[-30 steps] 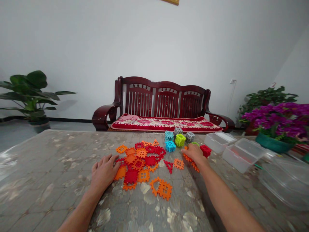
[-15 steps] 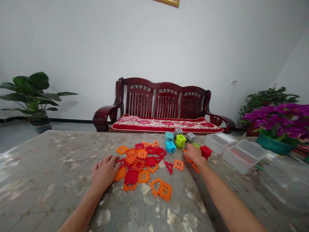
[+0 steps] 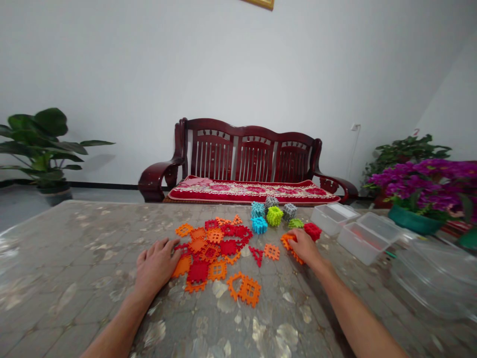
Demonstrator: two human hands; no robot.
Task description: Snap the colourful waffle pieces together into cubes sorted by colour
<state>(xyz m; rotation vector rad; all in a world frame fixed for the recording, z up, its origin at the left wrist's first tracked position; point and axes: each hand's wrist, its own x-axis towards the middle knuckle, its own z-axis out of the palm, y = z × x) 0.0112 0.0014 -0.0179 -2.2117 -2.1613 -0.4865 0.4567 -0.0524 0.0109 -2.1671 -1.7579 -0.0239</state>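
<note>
A heap of flat orange and red interlocking tiles (image 3: 212,251) lies on the marbled table (image 3: 74,258). My left hand (image 3: 154,263) rests flat on the table with its fingers spread, the fingertips touching the heap's left edge. My right hand (image 3: 303,246) is curled over an orange tile piece (image 3: 287,242) at the right of the heap. Just behind it stand built cubes: blue (image 3: 259,224), yellow-green (image 3: 275,216), grey (image 3: 288,211), red (image 3: 312,231).
Two empty clear plastic boxes (image 3: 357,233) and a clear lid (image 3: 436,278) sit at the right. A pot of purple flowers (image 3: 425,191) stands at the far right. A dark wooden bench (image 3: 246,164) and a leafy plant (image 3: 44,144) stand behind the table.
My right hand has drawn slightly back toward me from the cubes, still over the orange piece. My left hand has stayed put. The view has shifted a little.
</note>
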